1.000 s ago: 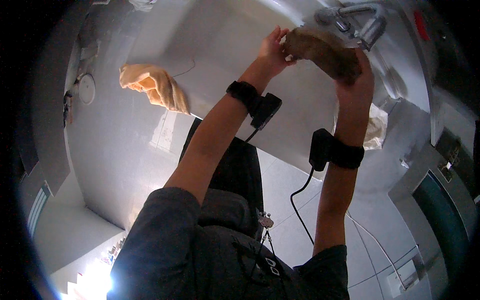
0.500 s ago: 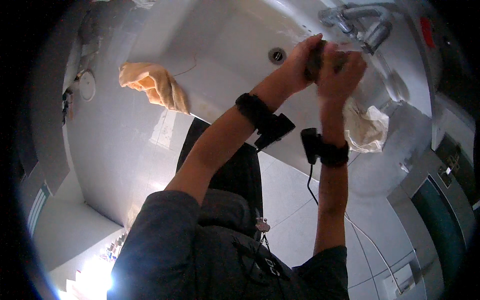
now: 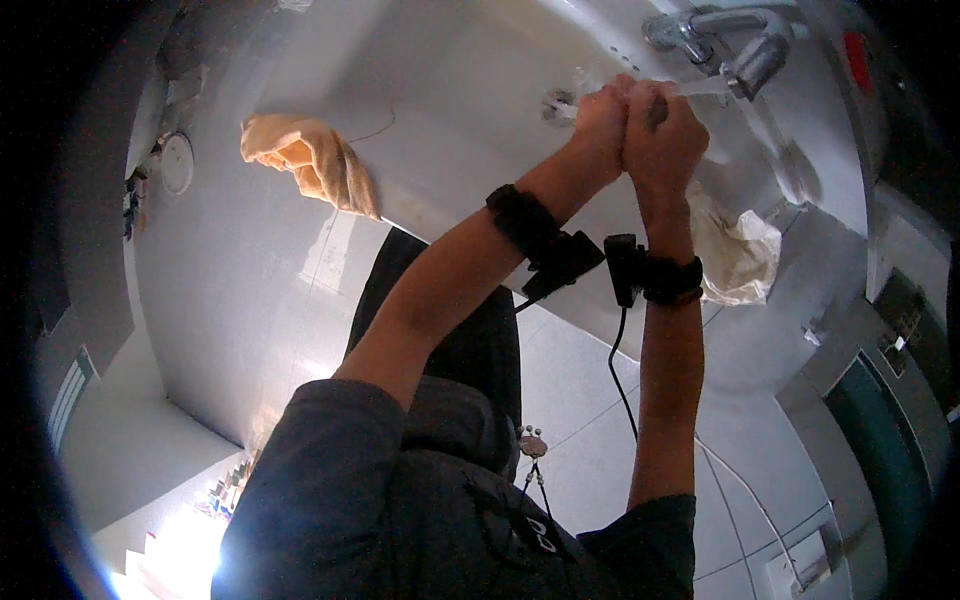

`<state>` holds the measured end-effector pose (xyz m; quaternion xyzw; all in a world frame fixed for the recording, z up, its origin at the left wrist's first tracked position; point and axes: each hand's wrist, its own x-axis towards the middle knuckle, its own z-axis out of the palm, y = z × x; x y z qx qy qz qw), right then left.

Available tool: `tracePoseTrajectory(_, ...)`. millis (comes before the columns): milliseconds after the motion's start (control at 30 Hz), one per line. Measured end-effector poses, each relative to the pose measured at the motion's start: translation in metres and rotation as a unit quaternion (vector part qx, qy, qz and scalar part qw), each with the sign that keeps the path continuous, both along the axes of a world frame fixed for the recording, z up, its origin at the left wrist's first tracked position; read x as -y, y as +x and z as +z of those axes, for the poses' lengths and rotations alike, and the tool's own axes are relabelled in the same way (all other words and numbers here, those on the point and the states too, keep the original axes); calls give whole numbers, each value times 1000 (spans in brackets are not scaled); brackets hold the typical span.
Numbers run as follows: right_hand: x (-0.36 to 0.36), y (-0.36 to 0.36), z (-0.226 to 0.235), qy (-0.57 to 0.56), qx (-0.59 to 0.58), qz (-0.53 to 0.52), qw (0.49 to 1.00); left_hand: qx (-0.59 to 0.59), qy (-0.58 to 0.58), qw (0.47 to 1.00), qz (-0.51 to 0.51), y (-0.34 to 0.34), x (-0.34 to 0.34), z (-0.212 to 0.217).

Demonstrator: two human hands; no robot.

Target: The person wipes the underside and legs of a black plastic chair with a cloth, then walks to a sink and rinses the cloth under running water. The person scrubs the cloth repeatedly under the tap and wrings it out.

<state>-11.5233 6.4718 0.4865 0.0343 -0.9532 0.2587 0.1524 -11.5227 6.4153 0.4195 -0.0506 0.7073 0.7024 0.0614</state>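
Close together over the white basin (image 3: 430, 120), both my hands are closed at the far right, beside the running tap. My left hand (image 3: 602, 120) is a fist, its knuckles against the other hand. My right hand (image 3: 665, 135) is wrapped round a dark, crumpled cloth (image 3: 655, 112); only a small patch of it shows between the fingers, and the rest is hidden. A stream of water (image 3: 705, 87) runs from the metal tap (image 3: 755, 70) onto my hands. Water also splashes by the drain (image 3: 558, 104), left of my fists.
A peach-orange towel (image 3: 315, 165) hangs over the basin's near edge at left. A white cloth (image 3: 740, 255) lies on the rim at right, beside my right forearm. Black bands with cables circle both wrists. A white cable (image 3: 745, 490) trails on the tiled floor.
Both hands have tightened and come together round the dark cloth, which showed widely between them before and is now mostly covered. Water now splashes by the drain.
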Motion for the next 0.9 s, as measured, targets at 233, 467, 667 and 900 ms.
tracePoseTrajectory(233, -9, 5, -3, -86, 168, -65, 980, 268, 297, 916, -40, 0, 23, 20)
tracePoseTrajectory(467, -26, -3, -16, -407, 286, -130, 858, 354, 336, 872, 34, 15, 65, -18)
tracePoseTrajectory(667, -15, -10, 23, -410, 222, -71, 882, 345, 300, 889, 20, 17, 88, -36)
tracePoseTrajectory(900, -15, -19, 31, -574, 277, -4, 770, 359, 323, 874, 50, 13, 93, -32)
